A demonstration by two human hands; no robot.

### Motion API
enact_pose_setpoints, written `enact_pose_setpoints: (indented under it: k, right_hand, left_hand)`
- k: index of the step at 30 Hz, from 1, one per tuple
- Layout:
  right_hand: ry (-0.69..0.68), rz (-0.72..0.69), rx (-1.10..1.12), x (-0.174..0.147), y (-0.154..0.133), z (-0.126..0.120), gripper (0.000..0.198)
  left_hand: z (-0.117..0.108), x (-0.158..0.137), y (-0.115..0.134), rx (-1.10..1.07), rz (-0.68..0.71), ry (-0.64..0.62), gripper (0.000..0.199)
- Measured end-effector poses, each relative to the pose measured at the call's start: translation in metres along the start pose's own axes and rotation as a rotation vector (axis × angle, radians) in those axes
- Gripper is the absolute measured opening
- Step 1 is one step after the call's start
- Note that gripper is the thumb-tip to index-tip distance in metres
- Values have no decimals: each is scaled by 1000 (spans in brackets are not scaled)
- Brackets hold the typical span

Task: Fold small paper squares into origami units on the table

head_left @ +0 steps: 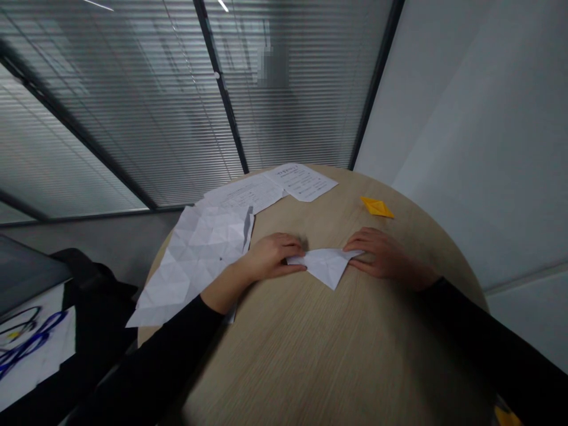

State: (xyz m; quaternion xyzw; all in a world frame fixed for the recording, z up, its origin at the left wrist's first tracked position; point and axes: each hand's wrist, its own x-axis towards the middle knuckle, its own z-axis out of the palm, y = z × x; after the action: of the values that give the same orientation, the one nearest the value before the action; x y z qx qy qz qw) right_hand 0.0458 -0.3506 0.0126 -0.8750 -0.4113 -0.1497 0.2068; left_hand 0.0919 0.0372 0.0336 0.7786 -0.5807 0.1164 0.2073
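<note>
Your two hands were apart, one at each end of the white paper (327, 267), which lay a little right of the middle of the table (319, 367). Your left hand (270, 258) was closed on its left corner, the thumb on the near side and the fingers on the far side. Your right hand (377, 254) had the right corner in the same way, its thumb also nearer you. Between them the paper showed a long far edge and a point aimed towards you, with creases across its face. Whether it lay flat on the wood all along, you could not tell.

Far right of your right hand, well clear of it, sat a small yellow fold (377, 207). To the left, a large creased sheet (189, 254) spread towards the table's left edge, partly behind your left forearm. At the far edge lay two prints, the right one (304, 181) overlapping the left one (248, 194); their text was too small to read. Beyond stood blinds (293, 118), with a pale wall (483, 142) on the right. At the far left, off the table, a blue cord (38, 338) lay looped on something white.
</note>
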Motion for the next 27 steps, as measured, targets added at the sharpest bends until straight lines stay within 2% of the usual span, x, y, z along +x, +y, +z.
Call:
enact_pose_setpoints:
  k: [3, 5, 9, 12, 16, 20, 24, 27]
  right_hand:
    - [40, -2, -46, 0, 5, 7, 12]
    - [94, 35, -40, -2, 9, 12, 14]
    - [210, 228, 45, -6, 16, 20, 17]
    - [207, 303, 113, -7, 21, 24, 18]
    - [168, 261, 128, -4, 22, 25, 6]
    - [144, 232, 47, 0, 17, 23, 7]
    - [111, 154, -95, 2, 9, 18, 14]
    - [86, 109, -148, 3, 0, 13, 12]
  left_hand:
    - [1, 2, 2, 83, -7, 3, 43]
    - [2, 2, 3, 86, -67, 34, 44]
    - [5, 0, 1, -2, -270, 93, 38]
    - [7, -1, -2, -62, -381, 112, 29]
    - [10, -2, -3, -57, -475, 142, 20]
    - [10, -3, -1, 29, -450, 132, 16]
    - [11, -2, 1, 127, -361, 147, 17]
    - [11, -1, 4, 164, -255, 108, 25]
